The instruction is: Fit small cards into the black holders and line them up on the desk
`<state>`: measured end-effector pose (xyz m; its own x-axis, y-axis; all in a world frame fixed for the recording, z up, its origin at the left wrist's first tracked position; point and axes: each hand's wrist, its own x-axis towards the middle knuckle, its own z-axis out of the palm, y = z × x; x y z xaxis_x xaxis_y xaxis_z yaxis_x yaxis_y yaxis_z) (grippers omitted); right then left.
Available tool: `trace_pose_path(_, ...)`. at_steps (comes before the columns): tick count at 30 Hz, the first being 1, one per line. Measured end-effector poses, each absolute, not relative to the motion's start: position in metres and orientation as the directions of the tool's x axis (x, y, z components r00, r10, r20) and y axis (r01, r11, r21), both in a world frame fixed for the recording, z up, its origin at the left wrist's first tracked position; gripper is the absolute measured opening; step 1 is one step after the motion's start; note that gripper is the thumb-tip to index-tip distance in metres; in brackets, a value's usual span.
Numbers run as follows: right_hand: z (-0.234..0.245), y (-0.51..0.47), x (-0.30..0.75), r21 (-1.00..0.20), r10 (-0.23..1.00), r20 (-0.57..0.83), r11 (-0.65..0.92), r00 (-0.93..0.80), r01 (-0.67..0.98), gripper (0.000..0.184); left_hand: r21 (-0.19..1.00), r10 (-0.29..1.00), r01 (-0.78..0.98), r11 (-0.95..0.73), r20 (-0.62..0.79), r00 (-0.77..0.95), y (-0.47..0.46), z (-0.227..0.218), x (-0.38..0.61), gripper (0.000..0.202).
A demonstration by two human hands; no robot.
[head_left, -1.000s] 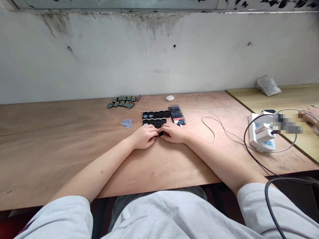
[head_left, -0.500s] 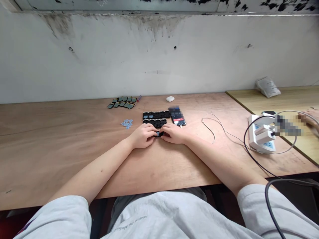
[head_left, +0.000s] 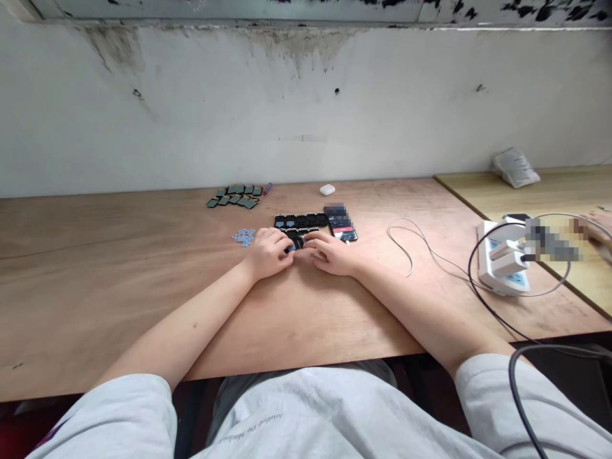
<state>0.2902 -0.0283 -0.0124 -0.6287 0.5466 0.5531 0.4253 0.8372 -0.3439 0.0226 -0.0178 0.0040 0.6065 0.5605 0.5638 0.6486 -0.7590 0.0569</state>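
Note:
Both my hands rest on a wooden table (head_left: 119, 268), fingertips meeting over a small black part (head_left: 297, 243). My left hand (head_left: 268, 253) has its fingers curled and pinches that part together with my right hand (head_left: 329, 252). The part sits at the near row of black parts (head_left: 301, 221), which lie in two short rows just beyond my fingers. A small pile of pale blue pieces (head_left: 244, 236) lies left of my left hand. Several dark green chips (head_left: 235, 196) are spread farther back.
A phone (head_left: 340, 224) lies right of the black rows with a white cable (head_left: 406, 245) trailing right. A white earbud case (head_left: 327, 189) sits near the wall. A white power strip (head_left: 504, 261) with plugs stands at right. Another person's hand (head_left: 597, 226) rests on the adjoining table.
Both hands have slid a little farther from me, carrying the small black part up against the near row of black parts.

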Motion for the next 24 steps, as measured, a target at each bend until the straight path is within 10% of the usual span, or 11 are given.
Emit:
trace_pose_path(9,-0.014,-0.025,0.293,-0.315,0.531,0.595,0.845,-0.603,0.433,0.026,0.061,0.847,0.957,-0.282,0.484,0.219,0.008,-0.001,-0.004,0.021)
trace_pose_path(24,-0.014,-0.023,0.294,-0.324,0.528,0.572,0.848,-0.628,0.419,0.020,0.008,0.852,0.931,-0.366,0.406,0.332,0.002,-0.001,0.005,0.030)
